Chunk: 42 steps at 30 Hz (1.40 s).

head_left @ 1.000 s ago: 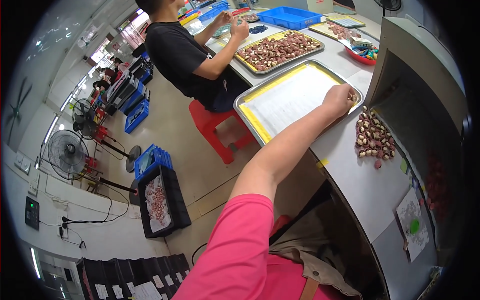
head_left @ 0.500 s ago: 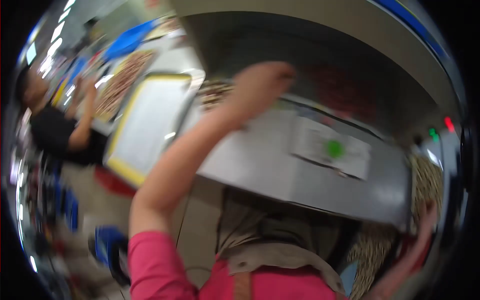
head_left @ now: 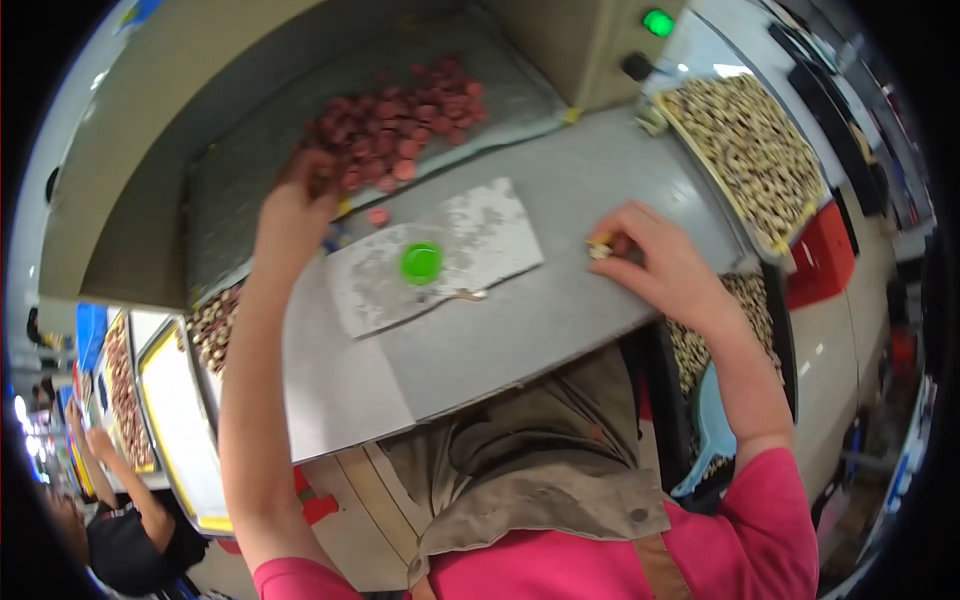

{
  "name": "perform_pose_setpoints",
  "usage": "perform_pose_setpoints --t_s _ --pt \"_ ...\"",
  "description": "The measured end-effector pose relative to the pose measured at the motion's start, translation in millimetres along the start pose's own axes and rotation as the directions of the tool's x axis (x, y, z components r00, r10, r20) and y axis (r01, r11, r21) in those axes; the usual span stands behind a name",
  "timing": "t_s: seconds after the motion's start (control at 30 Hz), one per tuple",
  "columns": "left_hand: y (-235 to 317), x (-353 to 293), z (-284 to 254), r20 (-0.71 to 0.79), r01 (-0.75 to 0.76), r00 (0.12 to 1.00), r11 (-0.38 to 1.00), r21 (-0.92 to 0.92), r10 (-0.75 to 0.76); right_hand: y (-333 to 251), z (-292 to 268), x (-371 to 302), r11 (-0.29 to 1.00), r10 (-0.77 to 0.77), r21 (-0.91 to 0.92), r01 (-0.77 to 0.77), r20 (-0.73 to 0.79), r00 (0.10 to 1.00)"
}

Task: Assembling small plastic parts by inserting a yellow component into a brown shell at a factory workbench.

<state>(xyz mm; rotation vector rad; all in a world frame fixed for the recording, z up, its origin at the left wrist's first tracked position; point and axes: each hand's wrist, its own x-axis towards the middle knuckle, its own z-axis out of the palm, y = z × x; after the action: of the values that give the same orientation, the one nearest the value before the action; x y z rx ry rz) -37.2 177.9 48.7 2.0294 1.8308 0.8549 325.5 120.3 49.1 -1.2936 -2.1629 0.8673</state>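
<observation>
At the near left edge of a pile of small pink round pieces, my left hand has its fingers curled. Whether a piece is between them is hidden. My right hand is raised over the right part of the grey bench, pinching a small cream-and-yellow piece between thumb and fingers. Between the hands lies a stained white board with a bright green round piece on it. One loose pink piece sits just beyond the board's edge.
A yellow-rimmed tray of cream pieces stands at the right. Below it are a black bin of similar pieces, a light-blue scoop and a red bin. A hood arches over the pile. Another person works at far left.
The view has swung round to the right. My left hand has come to the pink pile. My right hand has left the cream pieces at the right and is over the bench with a small piece.
</observation>
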Motion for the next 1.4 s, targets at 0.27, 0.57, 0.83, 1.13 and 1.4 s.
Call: perform_pose_setpoints --t_s 0.27,0.57,0.83,1.13,1.4 --pt "38.4 -74.8 -1.4 0.043 0.273 0.925 0.582 -0.766 -0.378 7.1 -1.0 10.3 0.997 0.069 -0.034 -0.066 0.114 0.991" --pt "55.8 -170.6 24.9 0.381 0.306 0.897 -0.305 -0.902 -0.226 -20.9 14.3 5.4 0.984 0.171 -0.062 -0.166 0.097 0.980" --pt "39.9 -178.0 30.7 0.383 0.265 0.904 -0.455 -0.850 -0.189 -49.5 36.3 1.3 0.944 0.006 -0.330 0.010 0.049 0.999" --pt "33.0 -181.8 28.3 0.360 0.189 0.905 -0.545 -0.817 -0.227 -87.2 65.1 43.5 0.980 -0.180 -0.078 0.181 0.014 0.983" --pt "31.6 -180.1 26.5 0.364 0.179 0.887 -0.515 -0.838 -0.284 -93.1 111.1 86.1 0.798 -0.504 -0.324 0.508 0.104 0.858"
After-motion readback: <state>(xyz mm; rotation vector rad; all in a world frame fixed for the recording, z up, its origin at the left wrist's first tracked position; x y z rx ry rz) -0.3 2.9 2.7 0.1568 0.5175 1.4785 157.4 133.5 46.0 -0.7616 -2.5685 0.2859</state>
